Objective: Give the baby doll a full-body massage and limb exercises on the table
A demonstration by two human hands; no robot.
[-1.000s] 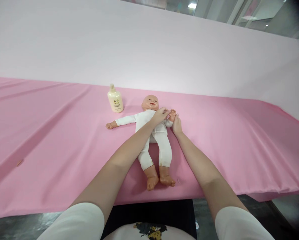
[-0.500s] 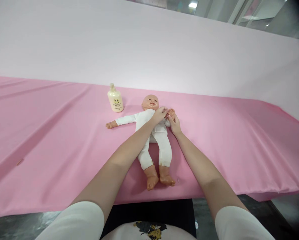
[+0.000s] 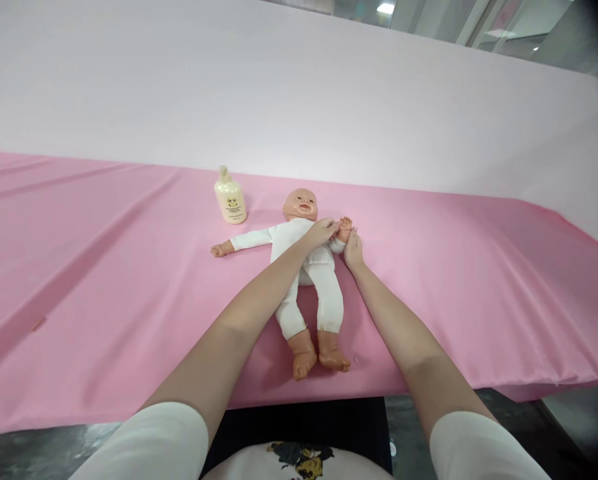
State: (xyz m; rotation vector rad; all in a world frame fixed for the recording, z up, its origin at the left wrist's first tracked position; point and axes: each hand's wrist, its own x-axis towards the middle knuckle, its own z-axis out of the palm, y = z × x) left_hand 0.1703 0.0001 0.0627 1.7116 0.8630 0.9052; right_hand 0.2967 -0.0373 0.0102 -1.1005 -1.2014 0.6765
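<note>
A baby doll point(image 3: 289, 241) in a white cloth suit lies on its back, head away from me and bare feet towards me. My left hand point(image 3: 323, 232) reaches across its chest, the fingers closed on the inner side of the doll's raised hand point(image 3: 345, 229). On the outer side is my right hand point(image 3: 354, 251), its fingers stretched upward beside the doll's wrist; the palm side is partly hidden. The doll's other arm point(image 3: 251, 239) is spread out to the left.
A cream pump bottle point(image 3: 231, 203) stands left of the doll's head. Pink cloth point(image 3: 459, 287) covers the table, with a white wall point(image 3: 299, 100) behind it. A small brownish scrap point(image 3: 39, 325) lies at the left.
My right hand has come off the doll's hand and shifted slightly right and down, its fingers straighter. More of the doll's hand shows. The left hand has barely moved.
</note>
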